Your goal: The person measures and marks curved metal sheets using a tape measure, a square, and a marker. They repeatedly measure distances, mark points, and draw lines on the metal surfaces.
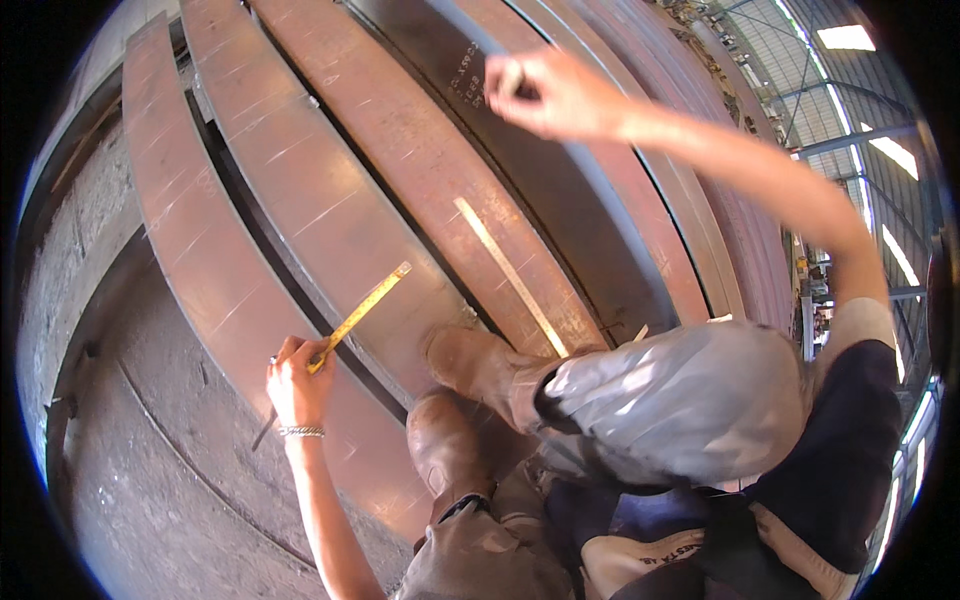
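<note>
My left hand [298, 385] is closed on one end of a yellow marked strip [365, 305], fingers pinched narrow round it, probably because gripping just the end leaves the rest free to reach out ahead. From over the first steel bar [215, 225], the strip crosses the dark gap, its tip over the second steel bar [300, 150]; whether it touches the metal I can't tell. A thin dark rod [264, 432] pokes out below the same hand, and I can't make out how it is held.

My right hand [550, 95] is up over the dark bar [600, 230], fingers curled in narrow toward the thumb. Something pale shows between them, but I can't tell if it's a held thing or only a fingertip. The arm is lifted wide, perhaps to stay clear of my bent knee [690, 400].

A second yellow strip [510, 275] lies lengthwise on the third steel bar [420, 165], its near end beside my knee, likely set along the flat face so it rests steady. My boots [475, 362] are close together between the two strips
</note>
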`<control>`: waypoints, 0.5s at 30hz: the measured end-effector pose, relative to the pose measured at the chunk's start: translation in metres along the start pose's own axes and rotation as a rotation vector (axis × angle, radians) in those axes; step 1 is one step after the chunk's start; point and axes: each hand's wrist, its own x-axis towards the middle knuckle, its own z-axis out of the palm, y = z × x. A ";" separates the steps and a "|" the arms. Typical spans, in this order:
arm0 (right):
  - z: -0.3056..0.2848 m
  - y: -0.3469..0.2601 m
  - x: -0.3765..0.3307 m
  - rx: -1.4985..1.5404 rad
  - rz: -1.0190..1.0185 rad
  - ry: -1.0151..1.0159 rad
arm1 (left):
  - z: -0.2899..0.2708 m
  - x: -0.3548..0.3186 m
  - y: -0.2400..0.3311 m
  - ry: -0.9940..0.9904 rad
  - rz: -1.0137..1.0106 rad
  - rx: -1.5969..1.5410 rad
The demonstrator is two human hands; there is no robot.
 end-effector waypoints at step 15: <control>0.184 -0.032 -0.108 1.010 0.710 0.100 | 0.039 0.045 0.034 -0.168 0.034 0.219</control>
